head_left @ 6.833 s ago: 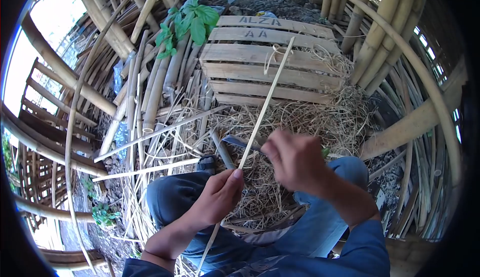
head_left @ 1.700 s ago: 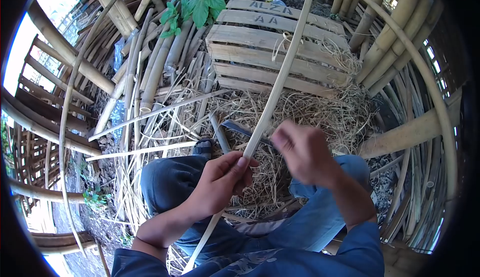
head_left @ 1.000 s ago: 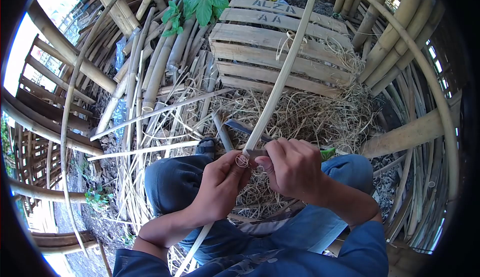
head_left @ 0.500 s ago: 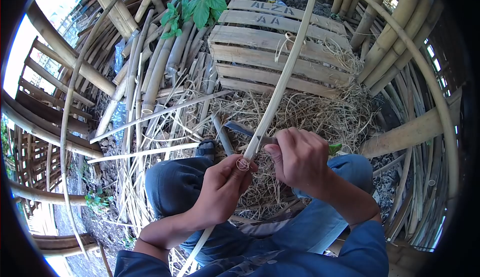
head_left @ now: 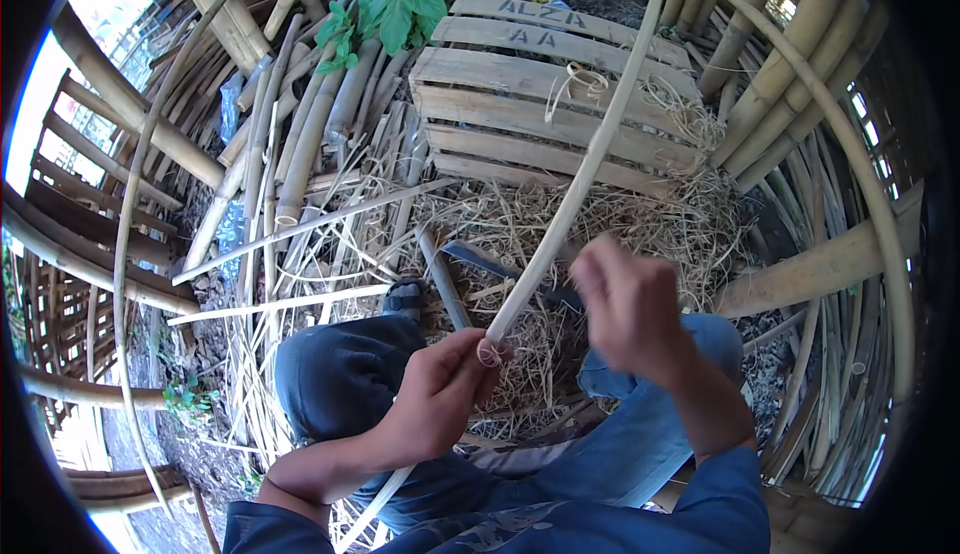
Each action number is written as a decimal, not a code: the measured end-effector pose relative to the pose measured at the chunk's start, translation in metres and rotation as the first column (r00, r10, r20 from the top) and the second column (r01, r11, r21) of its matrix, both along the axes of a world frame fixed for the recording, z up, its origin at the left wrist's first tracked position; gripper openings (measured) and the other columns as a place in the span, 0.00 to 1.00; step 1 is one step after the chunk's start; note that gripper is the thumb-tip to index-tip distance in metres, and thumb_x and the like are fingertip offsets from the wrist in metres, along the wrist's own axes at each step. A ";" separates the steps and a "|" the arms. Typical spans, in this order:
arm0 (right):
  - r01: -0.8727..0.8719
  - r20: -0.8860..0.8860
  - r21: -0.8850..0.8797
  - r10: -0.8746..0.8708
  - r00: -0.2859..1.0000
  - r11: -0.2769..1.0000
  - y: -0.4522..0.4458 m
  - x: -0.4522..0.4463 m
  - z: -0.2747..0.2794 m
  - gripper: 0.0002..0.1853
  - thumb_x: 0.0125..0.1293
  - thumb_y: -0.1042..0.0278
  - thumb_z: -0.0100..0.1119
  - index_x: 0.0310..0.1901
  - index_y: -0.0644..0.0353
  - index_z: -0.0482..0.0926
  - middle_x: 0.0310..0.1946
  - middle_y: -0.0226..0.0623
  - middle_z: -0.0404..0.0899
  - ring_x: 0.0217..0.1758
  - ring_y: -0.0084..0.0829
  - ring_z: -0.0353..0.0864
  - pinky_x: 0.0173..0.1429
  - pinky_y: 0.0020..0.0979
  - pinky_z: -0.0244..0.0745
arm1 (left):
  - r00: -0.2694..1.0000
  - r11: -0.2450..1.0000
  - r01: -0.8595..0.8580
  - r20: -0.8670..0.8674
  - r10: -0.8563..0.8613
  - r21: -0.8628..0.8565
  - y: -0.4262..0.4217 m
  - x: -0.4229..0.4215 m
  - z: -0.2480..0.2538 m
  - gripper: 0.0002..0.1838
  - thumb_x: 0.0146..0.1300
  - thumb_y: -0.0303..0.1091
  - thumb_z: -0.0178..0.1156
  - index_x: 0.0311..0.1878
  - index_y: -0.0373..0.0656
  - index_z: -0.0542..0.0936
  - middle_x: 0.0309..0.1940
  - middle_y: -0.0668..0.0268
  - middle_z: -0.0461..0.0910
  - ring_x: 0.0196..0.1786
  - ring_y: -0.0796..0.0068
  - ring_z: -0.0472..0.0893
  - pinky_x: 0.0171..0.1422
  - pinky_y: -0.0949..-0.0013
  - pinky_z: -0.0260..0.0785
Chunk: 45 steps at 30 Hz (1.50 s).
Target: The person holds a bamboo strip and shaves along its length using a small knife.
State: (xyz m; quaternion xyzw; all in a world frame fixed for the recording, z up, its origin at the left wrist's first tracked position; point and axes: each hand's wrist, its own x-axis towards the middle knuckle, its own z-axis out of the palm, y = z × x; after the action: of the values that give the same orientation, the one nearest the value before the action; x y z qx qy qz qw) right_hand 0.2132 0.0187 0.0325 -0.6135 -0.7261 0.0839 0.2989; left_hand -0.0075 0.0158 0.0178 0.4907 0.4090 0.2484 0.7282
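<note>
A long pale bamboo strip [head_left: 572,199] slants from my lap up past the crate. My left hand [head_left: 440,394] is closed around its lower part, and a thin curled shaving [head_left: 490,354] sits at the fingers. To the right of the strip is my right hand [head_left: 630,304], smeared by motion, with curled fingers around a knife. Only a blurred grey bit of its blade shows behind the strip; the handle is hidden. A dark, flat blade-like piece [head_left: 480,258] lies on the ground behind the strip, beside a grey bamboo length [head_left: 441,279].
A slatted wooden crate [head_left: 530,104] stands ahead, with heaped shavings [head_left: 660,239] before it. Bamboo poles [head_left: 310,144] and cut strips [head_left: 270,306] lie to the left. A leafy plant [head_left: 395,9] grows behind them. A bent pole [head_left: 850,134] arches on the right.
My right hand has moved right and slightly up, away from my left hand, and the knife has come off its lower place on the strip. The strip's top now leans further right.
</note>
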 end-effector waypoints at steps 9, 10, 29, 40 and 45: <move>-0.226 0.080 0.064 0.221 0.972 0.972 -0.013 -0.031 -0.020 0.14 0.68 0.60 0.55 0.31 0.62 0.71 0.21 0.42 0.76 0.20 0.40 0.80 0.22 0.37 0.73 | 0.996 0.986 -0.057 -0.062 0.067 0.156 -0.002 0.005 -0.004 0.13 0.76 0.34 0.46 0.50 0.34 0.74 0.23 0.75 0.68 0.25 0.90 0.61 0.28 0.81 0.54; -0.225 0.080 0.065 0.220 0.972 0.972 -0.012 -0.031 -0.020 0.14 0.68 0.60 0.55 0.31 0.62 0.71 0.21 0.42 0.76 0.20 0.40 0.80 0.22 0.37 0.73 | 0.994 0.983 -0.068 -0.068 0.081 0.170 -0.002 0.005 -0.006 0.13 0.76 0.34 0.47 0.50 0.34 0.74 0.23 0.75 0.67 0.25 0.89 0.61 0.28 0.81 0.53; -0.106 0.242 0.255 0.043 0.969 0.961 0.000 -0.028 -0.022 0.13 0.68 0.62 0.54 0.28 0.60 0.70 0.18 0.36 0.67 0.18 0.37 0.73 0.23 0.37 0.67 | 0.989 0.975 -0.081 -0.104 0.104 0.209 -0.001 0.001 0.001 0.10 0.75 0.30 0.48 0.45 0.34 0.76 0.19 0.73 0.69 0.24 0.89 0.63 0.26 0.78 0.56; 0.031 0.180 0.239 -0.076 0.981 0.970 0.017 0.000 -0.016 0.13 0.70 0.63 0.53 0.29 0.60 0.70 0.17 0.36 0.71 0.15 0.36 0.74 0.19 0.36 0.68 | 0.993 0.988 -0.063 -0.094 0.077 0.137 -0.006 0.003 0.006 0.13 0.76 0.32 0.45 0.46 0.33 0.77 0.20 0.76 0.64 0.23 0.89 0.58 0.26 0.80 0.49; 0.042 0.163 0.300 -0.094 0.982 0.953 0.021 0.005 -0.015 0.13 0.70 0.63 0.52 0.29 0.59 0.71 0.17 0.35 0.71 0.14 0.36 0.73 0.19 0.36 0.67 | 0.994 0.984 -0.056 -0.081 0.071 0.169 -0.007 0.004 0.007 0.12 0.76 0.32 0.45 0.46 0.33 0.76 0.19 0.76 0.64 0.23 0.90 0.58 0.25 0.80 0.49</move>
State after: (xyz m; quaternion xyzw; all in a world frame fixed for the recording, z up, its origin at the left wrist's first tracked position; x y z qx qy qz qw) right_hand 0.2187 0.0398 0.0174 -0.5917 -0.7324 -0.0901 0.3247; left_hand -0.0031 0.0087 0.0253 0.5471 0.4334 0.2832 0.6577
